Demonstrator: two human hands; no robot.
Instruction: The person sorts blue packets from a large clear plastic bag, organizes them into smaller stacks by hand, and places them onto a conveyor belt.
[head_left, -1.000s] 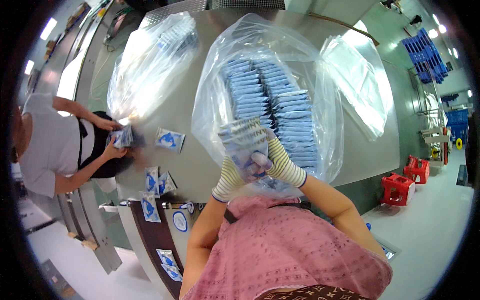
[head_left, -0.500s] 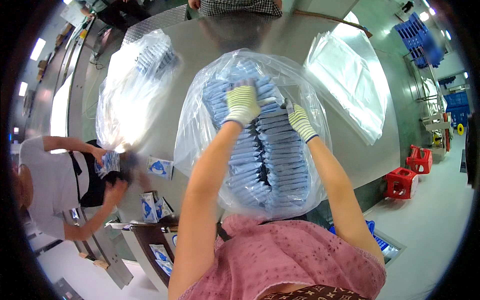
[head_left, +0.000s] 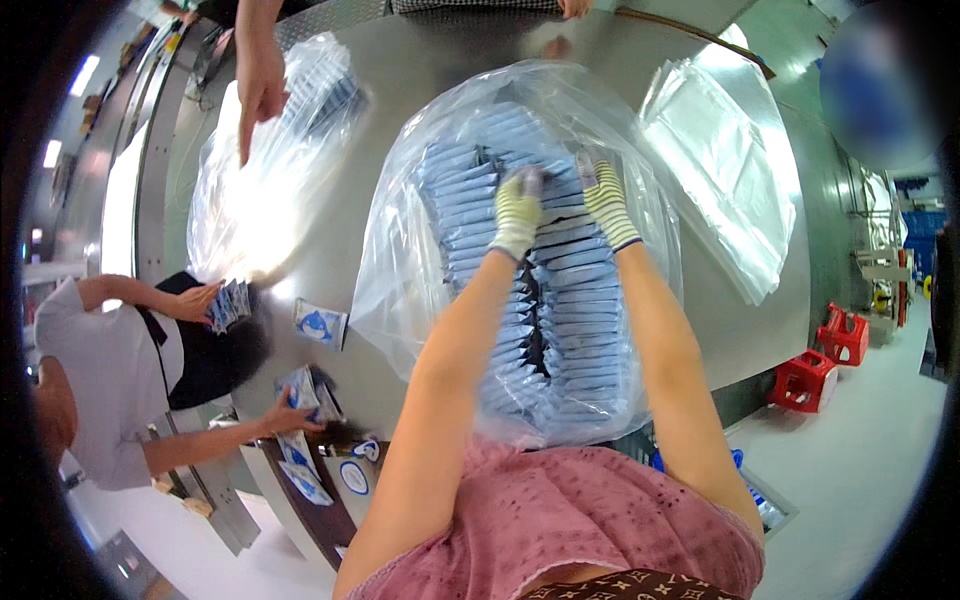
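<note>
Grip of the left hand (head_left: 518,208) cannot be told; the hand is blurred over the packets (head_left: 585,325). Right hand (head_left: 607,205) lies at the right row; its grip likewise cannot be told. Packets form two rows inside the clear bag (head_left: 400,290), which lies at the counter's (head_left: 400,80) near edge. Flat sheeting (head_left: 722,170) lies toward the right edge; a second bag (head_left: 250,195) lies toward the far left corner.
</note>
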